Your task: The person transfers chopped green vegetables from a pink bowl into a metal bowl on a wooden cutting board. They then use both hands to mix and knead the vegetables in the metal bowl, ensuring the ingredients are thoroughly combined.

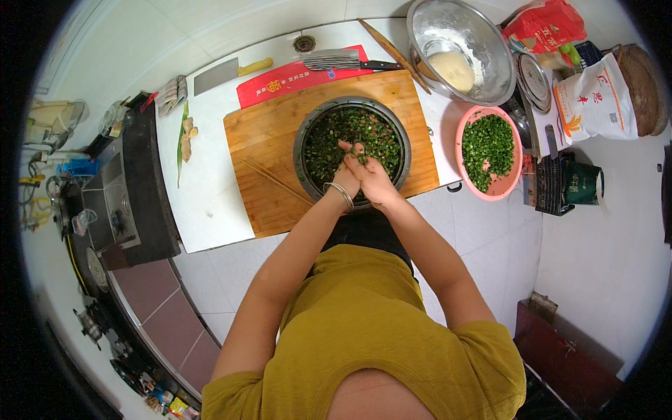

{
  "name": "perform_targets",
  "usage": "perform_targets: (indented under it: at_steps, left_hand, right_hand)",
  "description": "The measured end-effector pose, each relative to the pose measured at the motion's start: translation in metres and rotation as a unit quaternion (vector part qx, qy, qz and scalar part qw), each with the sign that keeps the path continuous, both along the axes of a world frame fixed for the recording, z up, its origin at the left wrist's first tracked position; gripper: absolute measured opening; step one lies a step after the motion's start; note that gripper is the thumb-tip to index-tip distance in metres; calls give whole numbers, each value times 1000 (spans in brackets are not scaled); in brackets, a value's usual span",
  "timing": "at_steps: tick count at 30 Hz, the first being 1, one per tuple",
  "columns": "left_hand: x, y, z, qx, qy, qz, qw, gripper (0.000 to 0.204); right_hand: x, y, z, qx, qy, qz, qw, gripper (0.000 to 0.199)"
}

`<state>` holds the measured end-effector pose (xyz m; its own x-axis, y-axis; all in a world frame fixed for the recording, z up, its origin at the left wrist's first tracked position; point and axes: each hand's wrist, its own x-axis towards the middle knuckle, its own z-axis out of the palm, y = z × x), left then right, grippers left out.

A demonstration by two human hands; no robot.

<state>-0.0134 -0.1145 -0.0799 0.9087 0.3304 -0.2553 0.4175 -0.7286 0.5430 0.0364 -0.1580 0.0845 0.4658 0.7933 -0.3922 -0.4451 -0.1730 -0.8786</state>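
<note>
Where the white tabletop (210, 210) carries the wooden cutting board (266, 140), a dark bowl of chopped greens filling (329, 143) sits on it. Both hands meet over it, left hand (348, 175) and right hand (371, 178) with fingers clenched around a clump of filling. Squeezing near the rim could drop bits onto the board or chopsticks (276, 182).

Matt wooden board (266, 140), shiny steel bowl (302, 150) — glossy pink plastic basin (514, 183)
</note>
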Motion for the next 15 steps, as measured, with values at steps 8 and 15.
perform_targets:
  at_steps: [8, 15]
  left_hand:
    - [-19, 34, 147, -579, -48, 346, 736, 47]
    - [-27, 48, 165, -572, 28, 315, 757, 64]
  right_hand:
    - [38, 3, 21, 89, 290, -151, 941, 54]
    - [38, 6, 20, 240, 378, -195, 872, 70]
